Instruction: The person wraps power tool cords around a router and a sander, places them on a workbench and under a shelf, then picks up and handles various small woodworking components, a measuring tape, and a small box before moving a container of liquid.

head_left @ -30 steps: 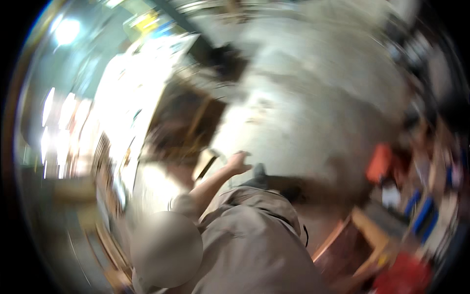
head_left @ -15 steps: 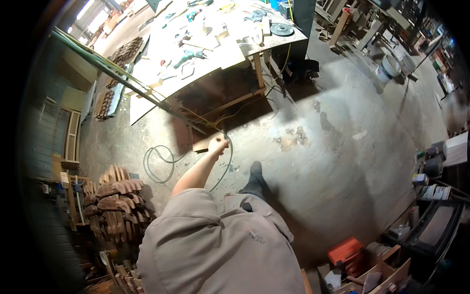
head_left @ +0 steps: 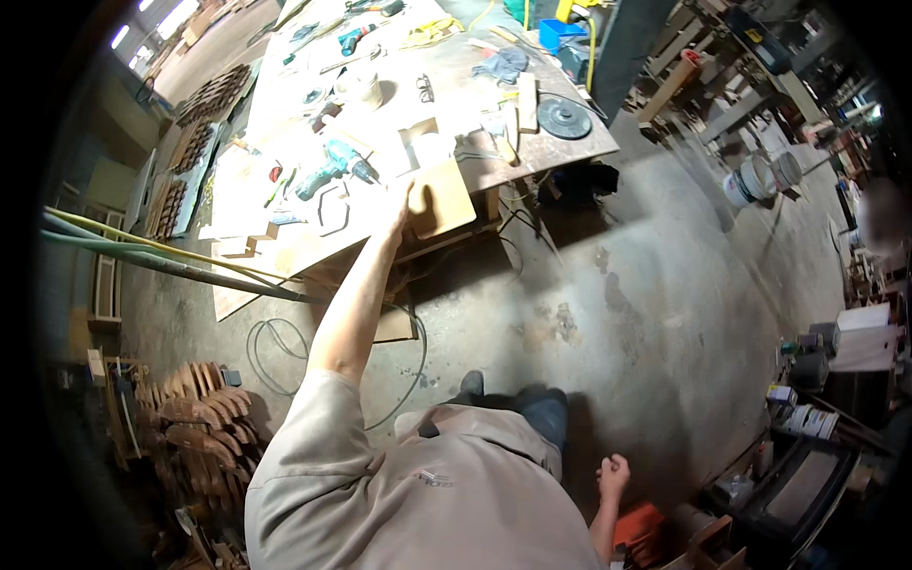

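Stretched out over the near edge of the worktable, my left hand (head_left: 400, 201) is at the left edge of a flat tan board (head_left: 446, 201). Its fingers are washed out by bright light but appear closed on that edge. The board sticks out past the tabletop and carries a dark shadow. Just left of the hand lies a teal and black cordless drill (head_left: 332, 171), beside a hexagonal outline shape (head_left: 332, 211). My right hand (head_left: 614, 472) hangs low by my side, fingers curled, with nothing visible in it.
A green hose (head_left: 171, 256) and yellow cord cross at left; a loop of hose (head_left: 271, 356) lies on the floor. Stacked shaped wood pieces (head_left: 199, 408) stand at lower left. A round dark disc (head_left: 564, 118) sits on the table's right corner. Buckets (head_left: 750, 180) stand farther right.
My left hand has moved from beside the hose below the table up to the board. My right hand has come into view at lower right. The view has shifted closer to the table.
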